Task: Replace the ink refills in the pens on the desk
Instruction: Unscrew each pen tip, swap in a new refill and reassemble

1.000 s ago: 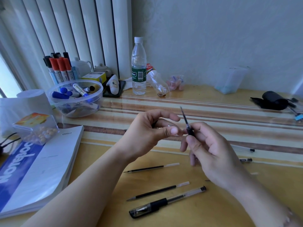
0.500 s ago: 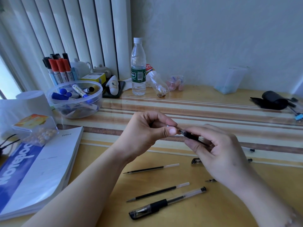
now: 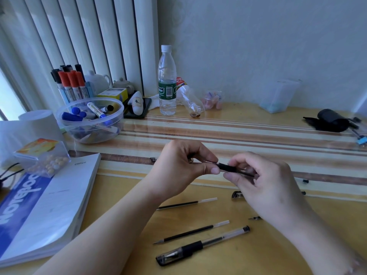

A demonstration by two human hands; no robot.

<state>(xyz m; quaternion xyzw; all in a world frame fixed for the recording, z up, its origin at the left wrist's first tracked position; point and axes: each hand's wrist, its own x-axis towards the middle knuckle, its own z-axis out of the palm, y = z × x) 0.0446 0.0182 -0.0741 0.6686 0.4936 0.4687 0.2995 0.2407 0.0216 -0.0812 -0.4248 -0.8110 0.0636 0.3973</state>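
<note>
The desk (image 3: 258,120) carried everything, and the pen in hand served as the landmark. Far to its left lay a thick notebook (image 3: 49,205), and behind that a clear bowl (image 3: 89,124) of markers; a water bottle (image 3: 167,80) stood well behind the pen, against the wall.

Both hands met above the middle of the desk. The left hand (image 3: 178,167) was pinched shut on the pen's tip end, thumb and forefinger pressed together around the metal point, probably to steady it while the other hand turned the body. The right hand (image 3: 264,181) was clamped on the pen barrel (image 3: 228,167), fingers curled over its dark grip so that most of its length was hidden; it lay roughly level between the two hands, touching both.

Nearer the person than the held pen, a capped pen (image 3: 198,247) lay flat, likely waiting its turn. Between it and the hands lay two loose refills (image 3: 190,232), kept within easy reach. A small pen tip piece (image 3: 255,218) sat just below the right hand.
</note>
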